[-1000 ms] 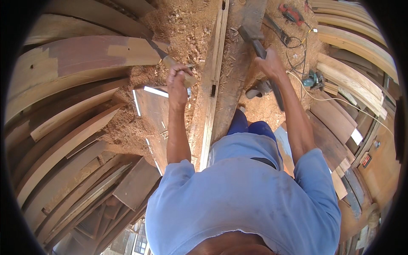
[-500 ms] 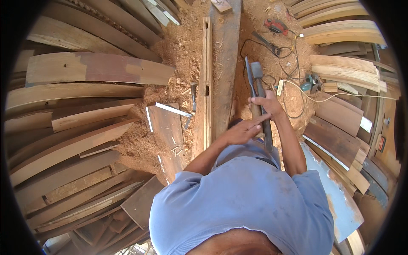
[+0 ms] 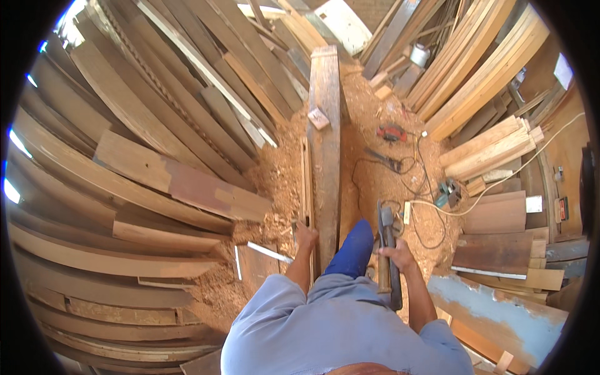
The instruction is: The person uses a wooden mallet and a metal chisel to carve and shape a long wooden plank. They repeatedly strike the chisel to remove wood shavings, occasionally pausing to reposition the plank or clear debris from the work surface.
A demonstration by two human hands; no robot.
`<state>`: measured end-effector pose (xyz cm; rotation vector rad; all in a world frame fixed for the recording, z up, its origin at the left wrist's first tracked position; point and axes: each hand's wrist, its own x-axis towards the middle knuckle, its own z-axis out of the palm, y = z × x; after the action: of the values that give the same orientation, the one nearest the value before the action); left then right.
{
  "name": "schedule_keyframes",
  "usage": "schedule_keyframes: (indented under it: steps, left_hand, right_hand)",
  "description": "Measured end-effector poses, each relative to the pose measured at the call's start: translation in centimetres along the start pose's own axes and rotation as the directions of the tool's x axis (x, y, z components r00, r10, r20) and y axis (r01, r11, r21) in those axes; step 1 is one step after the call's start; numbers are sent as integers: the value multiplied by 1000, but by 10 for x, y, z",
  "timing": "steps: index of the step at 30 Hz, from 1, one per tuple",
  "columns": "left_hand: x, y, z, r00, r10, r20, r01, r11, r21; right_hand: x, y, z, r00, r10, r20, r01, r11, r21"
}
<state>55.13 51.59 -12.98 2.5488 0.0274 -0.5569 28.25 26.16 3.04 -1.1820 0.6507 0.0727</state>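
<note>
My left hand (image 3: pixel 305 237) is down at the near end of a narrow pale wooden piece (image 3: pixel 305 169) with slots cut in it. A small dark tool, only partly seen, is beside its fingers; whether they grip it or the wood is unclear. On the right, my right hand (image 3: pixel 400 254) is closed around a hammer (image 3: pixel 393 275) and a long chisel (image 3: pixel 381 237) together. Both tools are held nearly upright in the picture, beside my blue-clad knee (image 3: pixel 351 250). The slotted piece lies along the left side of a thick, worn beam (image 3: pixel 325 162).
A small wood block (image 3: pixel 319 119) rests on the beam. Wood shavings cover the floor. To the right are a red power tool (image 3: pixel 392 132), a teal power tool (image 3: pixel 447 194) and loose cables. Boards (image 3: pixel 187 187) are stacked on both sides. A white-edged square (image 3: pixel 270 252) lies left.
My left hand has left the tools and moved left and down to the slotted piece. The right hand keeps both tools. My view has tilted, showing more of the far end.
</note>
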Motion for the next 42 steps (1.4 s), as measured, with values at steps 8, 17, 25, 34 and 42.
schedule_keyframes:
  steps: [8,17,25,34,42]
  left_hand:
    - [50,-61,21,961,212,180,-245,952,184]
    - [5,-4,6,982,168,87,-175,981,85]
    - [-32,40,-96,601,791,112,-783,611,-115]
    - [-77,137,-202,-45,995,-94,-842,-88,-533]
    - [10,137,-218,708,699,-100,-418,301,-857]
  right_hand:
    - [-29,-28,41,993,-80,-82,83,996,35]
    - [13,-10,90,981,-103,-165,86,991,-103]
    - [30,-29,135,982,28,-185,29,955,296]
    - [99,-47,171,844,-505,-179,445,846,-293]
    - [67,-95,241,753,-565,-337,484,823,-298]
